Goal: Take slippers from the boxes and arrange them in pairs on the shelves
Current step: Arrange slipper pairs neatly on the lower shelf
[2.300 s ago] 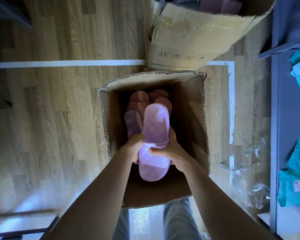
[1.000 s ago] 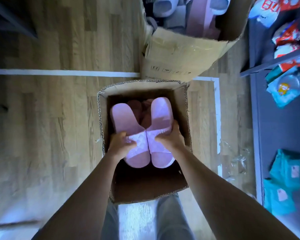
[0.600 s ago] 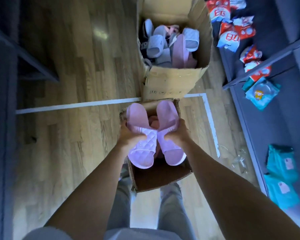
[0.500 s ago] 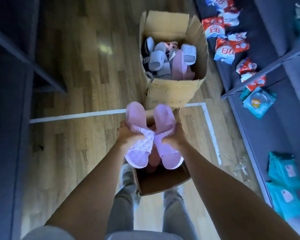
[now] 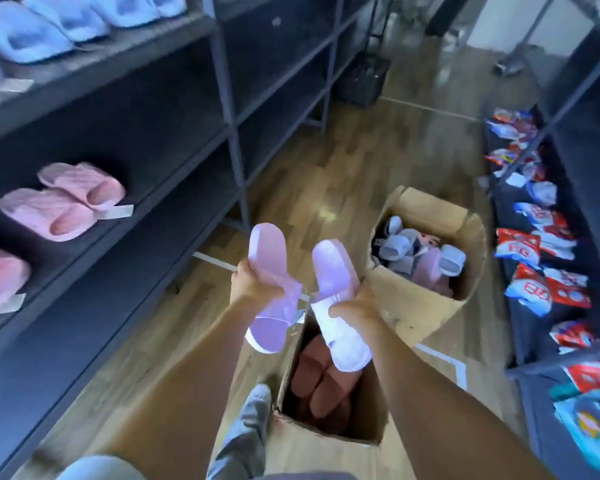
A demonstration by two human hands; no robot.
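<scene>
I hold two lilac slippers in the air above the near cardboard box (image 5: 329, 441). My left hand (image 5: 255, 284) grips the left slipper (image 5: 269, 268) across its strap. My right hand (image 5: 352, 304) grips the right slipper (image 5: 333, 268) the same way. A thin tie seems to join the two slippers between my hands. Darker pink slippers (image 5: 321, 382) lie inside the near box. The dark shelves (image 5: 174, 209) on my left carry a pink pair (image 5: 63, 200) on the middle level and blue slippers (image 5: 66, 19) on the top level.
A second open box (image 5: 426, 303) farther right holds grey and pink slippers. Shelving on the right (image 5: 548, 358) is stacked with red, white and teal packets. A dark basket (image 5: 362, 79) stands far down the wooden aisle. My leg and shoe (image 5: 253, 403) are beside the near box.
Both hands have lifted the lilac pair up out of the near box. My view has swung up and left, bringing the left shelves with their slippers into sight.
</scene>
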